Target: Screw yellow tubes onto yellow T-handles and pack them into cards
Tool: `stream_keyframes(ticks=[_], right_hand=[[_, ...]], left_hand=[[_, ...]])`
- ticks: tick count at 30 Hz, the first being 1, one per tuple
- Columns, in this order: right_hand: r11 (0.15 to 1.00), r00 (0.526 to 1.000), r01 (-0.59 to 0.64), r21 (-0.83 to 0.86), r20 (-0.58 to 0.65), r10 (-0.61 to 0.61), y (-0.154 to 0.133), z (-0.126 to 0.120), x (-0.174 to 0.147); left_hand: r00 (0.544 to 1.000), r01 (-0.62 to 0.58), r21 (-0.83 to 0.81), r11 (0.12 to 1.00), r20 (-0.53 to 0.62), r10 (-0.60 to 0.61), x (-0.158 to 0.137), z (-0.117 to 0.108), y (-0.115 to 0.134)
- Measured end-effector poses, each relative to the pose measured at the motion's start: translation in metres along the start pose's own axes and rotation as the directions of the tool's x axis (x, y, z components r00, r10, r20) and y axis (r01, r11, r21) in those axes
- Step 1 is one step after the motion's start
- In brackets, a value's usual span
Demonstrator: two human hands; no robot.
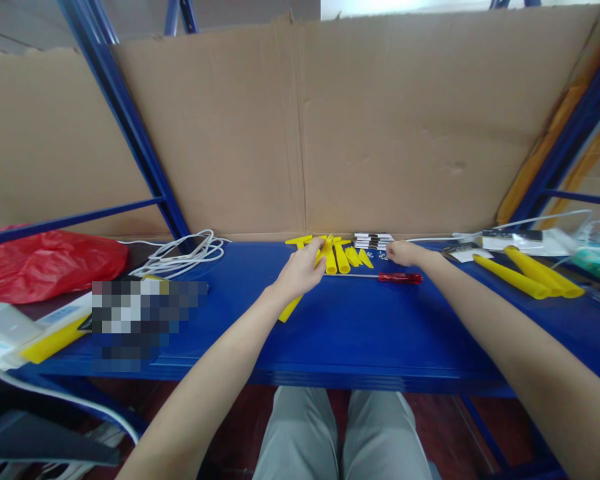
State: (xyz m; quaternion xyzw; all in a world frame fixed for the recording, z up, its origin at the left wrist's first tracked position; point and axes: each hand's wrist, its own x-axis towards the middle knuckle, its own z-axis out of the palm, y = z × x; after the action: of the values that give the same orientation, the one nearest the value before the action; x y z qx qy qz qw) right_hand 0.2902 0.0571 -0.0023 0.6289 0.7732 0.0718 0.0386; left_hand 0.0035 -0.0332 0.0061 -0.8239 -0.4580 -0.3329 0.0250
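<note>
My left hand reaches over a group of yellow plastic parts, its fingers closed round a yellow plastic piece. Beneath its wrist, a yellow tube sticks out toward me. Just right of that hand lie two short yellow tubes and several small pointed yellow pieces. My right hand is down at the table beside some small shiny bits, its fingers bunched together; what they hold, if anything, is hidden. A screwdriver with a red handle lies between the hands, nearer to me.
A stack of black-and-white packs stands by the cardboard wall. More yellow tubes and packages lie on the blue table at right. White cable, a red plastic bag and a blurred-out object are left.
</note>
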Motion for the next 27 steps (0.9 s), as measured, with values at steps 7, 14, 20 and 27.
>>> stream_keyframes(ticks=[7, 14, 20, 27], right_hand=[[0.982, 0.979, -0.019, 0.186, -0.196, 0.056, 0.006, 0.002, -0.021], [0.929, 0.948, -0.004, 0.371, -0.294, 0.122, 0.009, 0.001, -0.037], [0.937, 0.945, -0.011, 0.349, -0.303, 0.124, 0.005, -0.002, -0.035], [0.94, 0.939, -0.08, 0.332, -0.291, 0.183, 0.018, 0.001, -0.036]], left_hand=[[0.995, 0.089, -0.309, 0.947, -0.013, -0.098, 0.006, 0.009, 0.0], [0.87, 0.488, -0.733, 0.474, 0.366, -0.33, 0.04, 0.025, 0.028], [0.756, 0.642, -0.721, 0.261, 0.54, -0.369, 0.07, 0.043, 0.064], [0.701, 0.693, -0.705, 0.15, 0.61, -0.369, 0.086, 0.08, 0.076]])
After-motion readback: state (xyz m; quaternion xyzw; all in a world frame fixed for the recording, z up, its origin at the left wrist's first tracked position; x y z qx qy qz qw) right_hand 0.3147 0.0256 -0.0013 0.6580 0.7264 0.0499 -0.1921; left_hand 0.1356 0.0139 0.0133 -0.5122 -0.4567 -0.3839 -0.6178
